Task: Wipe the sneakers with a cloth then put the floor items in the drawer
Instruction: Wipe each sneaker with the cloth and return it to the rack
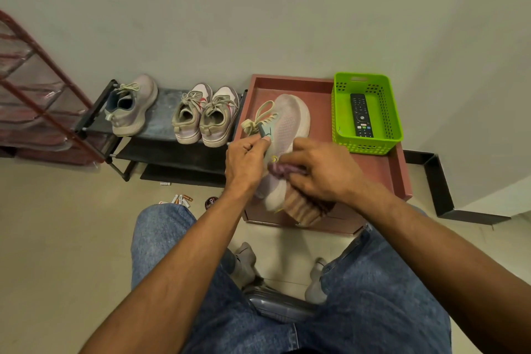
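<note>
My left hand point(246, 159) grips a pale pink sneaker point(290, 123) at its collar, holding it above the red-brown drawer unit point(388, 169). My right hand point(324, 169) presses a purple and tan ribbed cloth point(301, 204) against the sneaker's side. Three more sneakers stand on the black shoe rack point(163, 152): a single one point(132, 106) at the left and a pair point(205, 116) next to the drawer unit. On the floor lie several batteries point(181, 199) and a small dark round tin point(211, 202).
A green basket point(366, 141) holding a black remote point(361, 115) sits on the drawer unit's right side. A red rack point(43, 100) with a clear cover stands at the left. My knees in jeans fill the foreground. A black baseboard point(442, 190) runs along the right wall.
</note>
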